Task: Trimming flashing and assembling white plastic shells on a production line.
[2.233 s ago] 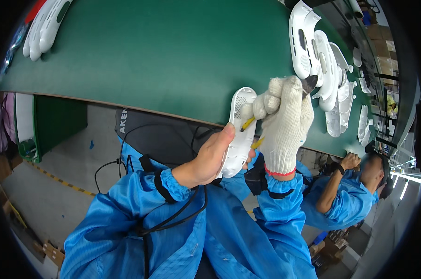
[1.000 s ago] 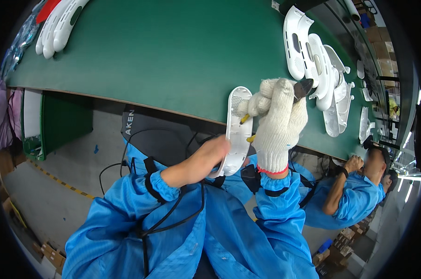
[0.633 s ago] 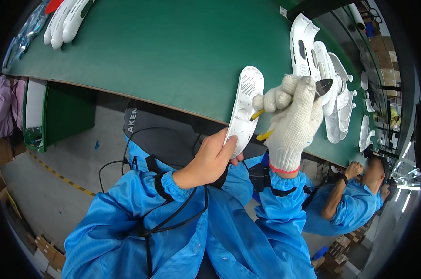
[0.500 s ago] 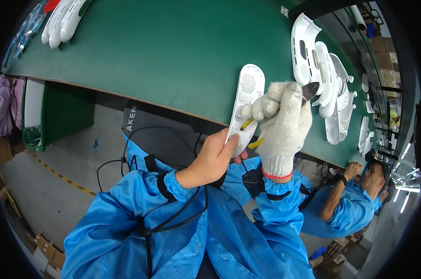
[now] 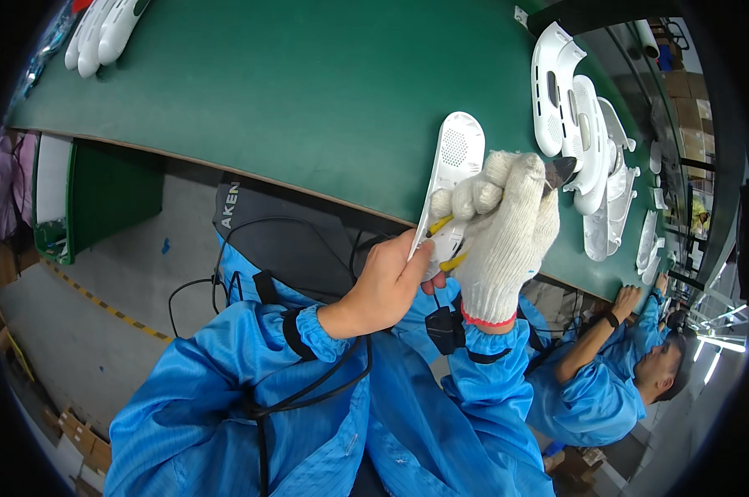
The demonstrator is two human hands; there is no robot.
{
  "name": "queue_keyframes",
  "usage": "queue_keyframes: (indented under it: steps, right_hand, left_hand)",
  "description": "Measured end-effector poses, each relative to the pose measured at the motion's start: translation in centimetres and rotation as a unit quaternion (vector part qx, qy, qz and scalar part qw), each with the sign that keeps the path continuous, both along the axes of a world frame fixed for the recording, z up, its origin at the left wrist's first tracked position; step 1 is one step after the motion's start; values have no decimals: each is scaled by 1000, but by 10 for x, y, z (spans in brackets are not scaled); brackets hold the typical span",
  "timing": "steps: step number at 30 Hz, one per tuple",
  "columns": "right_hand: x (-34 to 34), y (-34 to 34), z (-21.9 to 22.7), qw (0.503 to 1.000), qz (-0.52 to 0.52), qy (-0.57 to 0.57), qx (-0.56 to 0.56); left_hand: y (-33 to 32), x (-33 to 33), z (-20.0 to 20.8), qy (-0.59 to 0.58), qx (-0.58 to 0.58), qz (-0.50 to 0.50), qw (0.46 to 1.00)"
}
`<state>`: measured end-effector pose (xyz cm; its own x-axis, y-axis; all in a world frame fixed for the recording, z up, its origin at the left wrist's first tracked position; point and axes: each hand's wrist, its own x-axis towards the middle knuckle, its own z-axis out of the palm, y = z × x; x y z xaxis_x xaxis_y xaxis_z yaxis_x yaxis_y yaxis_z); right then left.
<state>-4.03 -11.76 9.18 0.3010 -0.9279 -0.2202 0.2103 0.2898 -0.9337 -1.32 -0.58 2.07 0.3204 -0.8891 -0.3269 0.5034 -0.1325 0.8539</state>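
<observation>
My bare left hand point(image 5: 380, 286) grips the lower end of a long white plastic shell point(image 5: 457, 142), thumb on its face. The shell slants upward over the table's near edge, its rounded, perforated end at the top. My right hand point(image 5: 507, 240), in a white knitted glove with a red cuff, is closed round a pair of pliers point(image 5: 561, 171). Their dark jaws stick out at the right, away from the shell; two yellow handle ends show at the left, close to the shell's face. The gloved fingers are against the shell or just in front of it; contact is hard to tell.
A green table point(image 5: 291, 99) spans the view. Several white shells point(image 5: 556, 91) lie at its right, more point(image 5: 118, 33) at the far left. A green bin point(image 5: 113, 195) stands at left below the table edge. A co-worker point(image 5: 606, 373) sits at right. Black cables point(image 5: 308, 385) cross my lap.
Both hands and the shell have shifted slightly right, and the shell has turned somewhat. The pliers stay in my glove. The co-worker has leaned and extended an arm along the table.
</observation>
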Motion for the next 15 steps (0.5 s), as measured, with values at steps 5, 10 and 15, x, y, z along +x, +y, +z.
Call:
queue_keyframes:
  steps: [5,10,15]
  right_hand:
    - [4,-4,2,999,1,33,-16]
    - [5,-6,4,999,1,46,-27]
    - [2,-7,2,999,10,23,-25]
  left_hand:
    - [0,0,-5,13,-11,-22,1000]
    - [0,3,0,12,-14,-22,1000]
    - [0,4,-2,0,-21,-28,999]
